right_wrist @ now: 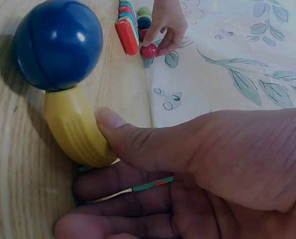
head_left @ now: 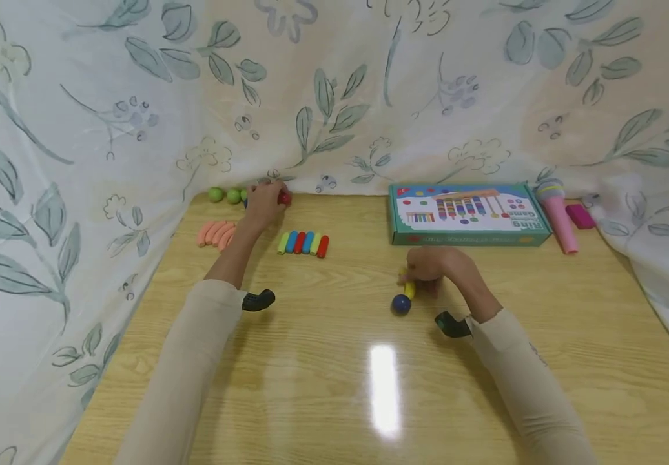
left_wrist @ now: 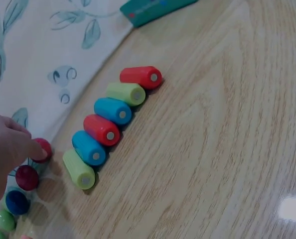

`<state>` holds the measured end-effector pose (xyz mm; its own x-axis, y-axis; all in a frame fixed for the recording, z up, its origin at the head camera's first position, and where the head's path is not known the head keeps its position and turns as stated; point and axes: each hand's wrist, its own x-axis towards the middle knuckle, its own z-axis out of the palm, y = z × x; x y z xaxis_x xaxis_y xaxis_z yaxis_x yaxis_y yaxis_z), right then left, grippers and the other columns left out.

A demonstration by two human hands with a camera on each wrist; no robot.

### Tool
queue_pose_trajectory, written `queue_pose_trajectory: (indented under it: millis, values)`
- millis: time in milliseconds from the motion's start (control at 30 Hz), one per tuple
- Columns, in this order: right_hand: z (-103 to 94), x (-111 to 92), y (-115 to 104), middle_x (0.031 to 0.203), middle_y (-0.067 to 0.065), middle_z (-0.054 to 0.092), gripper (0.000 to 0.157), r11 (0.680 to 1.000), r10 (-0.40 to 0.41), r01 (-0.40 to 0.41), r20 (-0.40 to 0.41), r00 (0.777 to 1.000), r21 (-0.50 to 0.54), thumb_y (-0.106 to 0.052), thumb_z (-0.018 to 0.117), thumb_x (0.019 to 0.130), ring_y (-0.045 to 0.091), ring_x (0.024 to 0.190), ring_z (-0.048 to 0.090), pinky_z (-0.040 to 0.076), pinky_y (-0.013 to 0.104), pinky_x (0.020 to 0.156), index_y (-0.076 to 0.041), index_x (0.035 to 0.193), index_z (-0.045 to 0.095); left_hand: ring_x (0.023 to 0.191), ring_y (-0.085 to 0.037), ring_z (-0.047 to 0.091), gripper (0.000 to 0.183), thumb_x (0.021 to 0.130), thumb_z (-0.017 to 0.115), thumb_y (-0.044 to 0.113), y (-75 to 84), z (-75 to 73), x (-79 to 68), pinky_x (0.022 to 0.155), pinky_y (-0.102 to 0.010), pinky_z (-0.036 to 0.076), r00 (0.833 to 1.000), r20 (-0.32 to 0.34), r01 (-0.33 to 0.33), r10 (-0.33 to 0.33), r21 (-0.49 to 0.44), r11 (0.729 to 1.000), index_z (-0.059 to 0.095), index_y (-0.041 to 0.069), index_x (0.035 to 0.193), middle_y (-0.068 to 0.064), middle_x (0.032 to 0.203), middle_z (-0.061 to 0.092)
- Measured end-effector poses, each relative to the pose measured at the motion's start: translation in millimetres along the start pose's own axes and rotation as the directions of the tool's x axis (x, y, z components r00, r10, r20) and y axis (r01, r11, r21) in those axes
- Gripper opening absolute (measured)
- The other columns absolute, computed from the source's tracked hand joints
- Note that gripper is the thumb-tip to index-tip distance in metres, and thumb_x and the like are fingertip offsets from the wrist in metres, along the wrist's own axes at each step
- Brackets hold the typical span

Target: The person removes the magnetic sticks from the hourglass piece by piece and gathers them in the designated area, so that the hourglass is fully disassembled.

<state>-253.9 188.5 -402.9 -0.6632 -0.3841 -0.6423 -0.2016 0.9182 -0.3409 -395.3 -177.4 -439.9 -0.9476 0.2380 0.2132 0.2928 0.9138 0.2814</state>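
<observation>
On the table, a yellow curved stick [right_wrist: 75, 124] touches a dark blue ball [head_left: 401, 304] at one end. My right hand [head_left: 427, 263] grips the stick, its thumb against the side and the fingers beneath. At the back left, my left hand [head_left: 265, 205] pinches a red ball [right_wrist: 149, 51] between thumb and fingers. A second red ball [left_wrist: 27, 178], a blue ball [left_wrist: 17, 202] and several green balls [head_left: 216, 194] stand in a row beside it. Nearby lie short red, blue and light green sticks [head_left: 298, 243] side by side, and several pink curved sticks [head_left: 216, 232].
A green and blue picture box [head_left: 468, 216] lies at the back right. Right of it are a pink toy microphone [head_left: 558, 216] and a small magenta block [head_left: 580, 216]. Floral cloth [head_left: 334, 97] hangs behind the wooden table [head_left: 311, 361].
</observation>
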Motion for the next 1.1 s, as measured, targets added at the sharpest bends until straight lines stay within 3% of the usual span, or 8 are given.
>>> queue_pose_trajectory:
  millis: [167,300,367,467,567,667,900,1100]
  values:
    - [1.3,0,-1,0.078,0.007,0.065,0.038,0.999,-0.017,0.017,-0.008,1.0,0.027,-0.037,0.056,0.108,0.018,0.058,0.071,0.053,0.025,0.064,-0.005,0.092,0.065,0.136,-0.044,0.055,0.033,0.095,0.068,0.004,12.2,-1.2,-4.5,0.116,-0.066,0.033,0.996,-0.063,-0.058,0.055,-0.042,0.997,0.066,0.002,0.128,-0.019,0.141,0.066]
    - [2.9,-4,-1,0.073,0.005,0.064,0.044,0.999,0.014,-0.013,-0.015,1.0,0.034,-0.042,0.05,0.11,0.019,0.06,0.071,0.054,0.028,0.069,-0.005,0.09,0.063,0.129,-0.041,0.062,0.032,0.094,0.065,0.005,54.1,0.5,-16.6,0.11,-0.061,0.044,0.967,-0.072,-0.252,0.246,-0.091,0.963,0.068,0.002,0.126,-0.018,0.136,0.069]
    - [4.6,-8,-3,0.073,0.003,0.06,0.049,0.999,0.047,-0.047,-0.026,0.999,0.003,-0.048,0.048,0.11,0.019,0.063,0.067,0.051,0.029,0.07,-0.005,0.091,0.062,0.128,-0.037,0.064,0.032,0.097,0.068,0.009,84.0,1.2,-27.9,0.111,-0.054,0.048,0.929,0.021,-0.362,0.369,-0.148,0.92,0.068,0.003,0.128,-0.016,0.136,0.069]
    - [8.6,-17,-15,0.077,0.008,0.066,0.059,0.992,0.117,-0.119,-0.035,0.993,-0.046,-0.056,0.046,0.108,0.021,0.063,0.068,0.053,0.033,0.073,-0.001,0.103,0.066,0.13,-0.029,0.064,0.033,0.102,0.066,0.014,127.8,12.0,-45.8,0.113,-0.042,0.05,0.83,0.186,-0.468,0.526,-0.282,0.838,0.067,0.003,0.133,-0.012,0.139,0.068]
    - [14.7,-22,-32,0.094,0.019,0.074,0.072,0.98,0.18,-0.182,-0.039,0.983,-0.075,-0.062,0.048,0.105,0.027,0.066,0.075,0.059,0.043,0.078,0.005,0.129,0.063,0.139,-0.027,0.057,0.037,0.107,0.058,0.016,163.0,28.4,-61.4,0.118,-0.04,0.046,0.732,0.318,-0.502,0.603,-0.346,0.792,0.061,0.006,0.143,-0.011,0.147,0.062]
    - [22.4,-24,-47,0.106,0.022,0.074,0.08,0.978,0.187,-0.19,-0.049,0.981,-0.089,-0.063,0.055,0.101,0.032,0.068,0.077,0.062,0.047,0.078,0.005,0.144,0.054,0.143,-0.026,0.054,0.039,0.109,0.054,0.017,181.0,45.1,-70.7,0.12,-0.04,0.044,0.674,0.376,-0.55,0.636,-0.319,0.772,0.058,0.012,0.148,-0.009,0.151,0.059]
    - [32.3,-34,-53,0.085,0.015,0.068,0.033,0.981,0.129,-0.136,-0.064,0.99,-0.136,-0.035,0.062,0.104,0.028,0.063,0.074,0.053,0.031,0.055,-0.003,0.097,0.065,0.117,-0.02,0.062,0.025,0.107,0.061,0.023,193.4,58.1,-77.8,0.102,-0.035,0.051,0.692,0.378,-0.59,0.615,-0.193,0.784,0.071,0.017,0.129,-0.002,0.126,0.069]
    - [34.8,-40,-49,0.072,0.006,0.059,0.034,0.983,0.146,-0.154,-0.083,0.986,-0.104,-0.036,0.063,0.103,0.019,0.058,0.062,0.045,0.026,0.051,-0.01,0.081,0.057,0.107,-0.017,0.062,0.024,0.104,0.065,0.022,193.9,61.5,-80.3,0.096,-0.029,0.053,0.697,0.369,-0.583,0.614,-0.206,0.786,0.071,0.013,0.126,-0.003,0.121,0.067]
